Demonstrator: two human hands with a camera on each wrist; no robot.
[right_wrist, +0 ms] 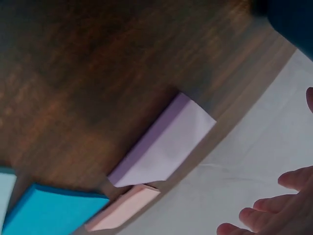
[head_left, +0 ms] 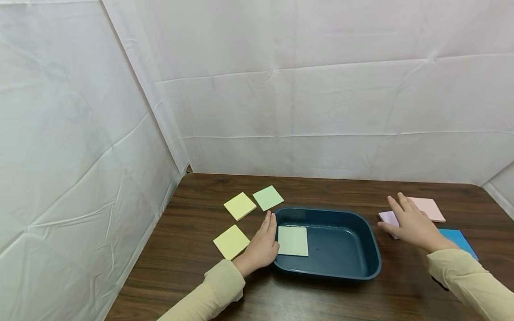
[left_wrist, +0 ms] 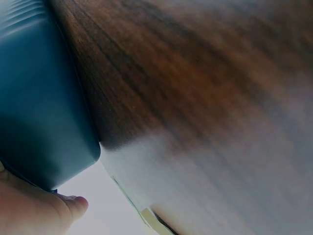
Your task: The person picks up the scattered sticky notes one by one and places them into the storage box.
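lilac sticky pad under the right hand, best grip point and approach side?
Probably pinch the lilac pad across two opposite side edges, coming from above. It lies flat on the wooden table, so only its thin edges offer purchase. The right hand hovers over it with fingers spread. The pink pad sits close behind and the blue pad to its right, so the left edge is freest.

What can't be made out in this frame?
- Head view: the right hand covers most of the lilac pad; contact unclear.
- Head view: the blue pad is partly hidden by the sleeve.
- Left wrist view: blurred; only the tray wall and part of the left hand show.
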